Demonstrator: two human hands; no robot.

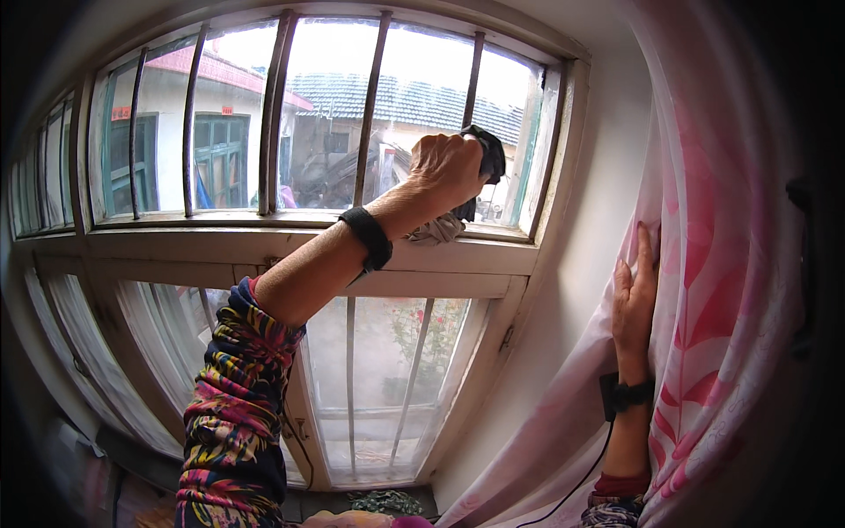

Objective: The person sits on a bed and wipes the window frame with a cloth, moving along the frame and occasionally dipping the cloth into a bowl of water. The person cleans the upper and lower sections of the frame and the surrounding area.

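Note:
My left hand (pixel 449 165) is raised to the upper window, closed around a dark cloth (pixel 487 155) beside a vertical metal window bar (pixel 473 82). Below that hand, a crumpled beige-grey cloth (pixel 437 230) lies on the lower ledge of the upper window frame. To the right, my right hand (pixel 635 297) is upright against the pink-and-white curtain (pixel 700 264), fingers extended and partly among its folds. Whether it grips any fabric cannot be told. Both wrists wear black straps.
Bars cross the upper panes. Lower casements (pixel 389 383) with wooden frames stand beneath. A black cable (pixel 581 478) hangs from the right wrist. A dark green patterned bundle (pixel 386 501) lies on the sill at the bottom. The side wall (pixel 568 317) adjoins the window.

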